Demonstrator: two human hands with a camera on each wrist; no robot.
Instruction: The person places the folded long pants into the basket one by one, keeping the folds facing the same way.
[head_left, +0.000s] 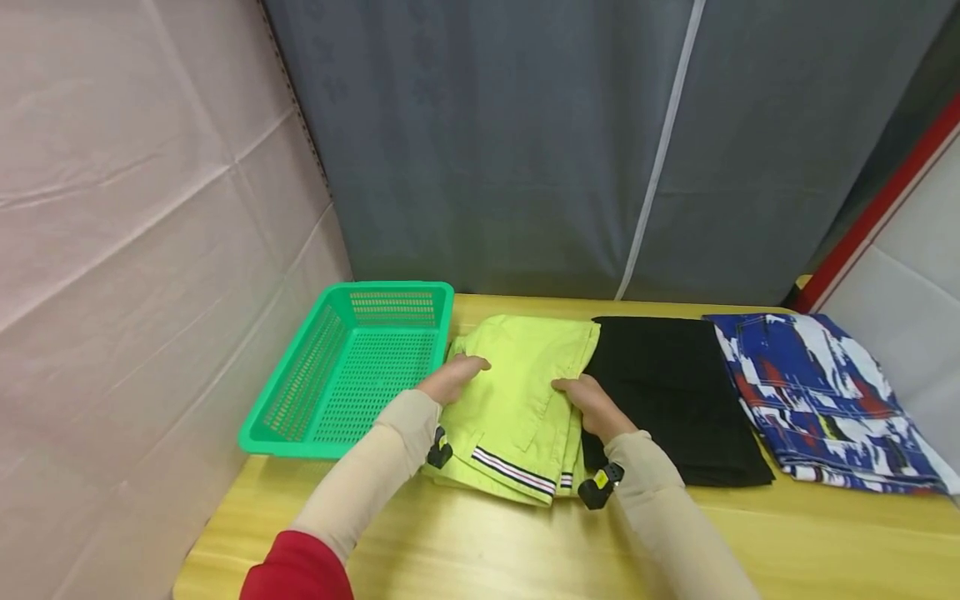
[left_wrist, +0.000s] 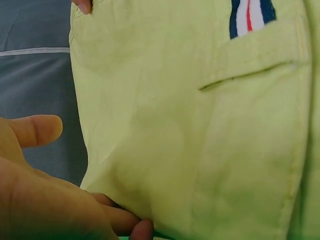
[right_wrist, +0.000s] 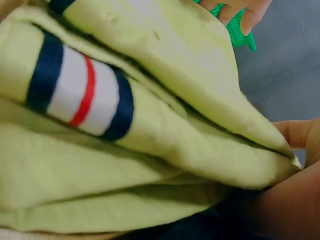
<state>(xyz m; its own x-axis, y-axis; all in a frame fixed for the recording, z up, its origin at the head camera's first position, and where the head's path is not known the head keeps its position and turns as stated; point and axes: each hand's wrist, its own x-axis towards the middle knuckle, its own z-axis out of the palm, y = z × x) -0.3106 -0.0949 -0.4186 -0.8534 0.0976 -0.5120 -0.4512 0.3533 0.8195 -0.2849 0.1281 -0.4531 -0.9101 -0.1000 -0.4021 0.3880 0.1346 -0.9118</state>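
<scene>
A folded pair of yellow-green pants [head_left: 517, 400] with a dark, white and red striped band lies on the table, front and centre in the head view. My left hand [head_left: 452, 379] is at its left edge. In the left wrist view, the left thumb [left_wrist: 42, 130] stands up off the cloth while the fingers reach under the edge. On the opposite side my right hand [head_left: 596, 407] pinches the right edge of the pants. The right wrist view shows the folded layers running into that hand [right_wrist: 300, 200], its fingertips partly hidden.
A green plastic basket [head_left: 251, 437] sits to the left, close beside the pants. To the right lie folded black cloth [head_left: 667, 400] and a folded blue, white and red patterned garment [head_left: 821, 392]. A grey curtain [head_left: 487, 150] hangs behind the wooden table [head_left: 465, 550].
</scene>
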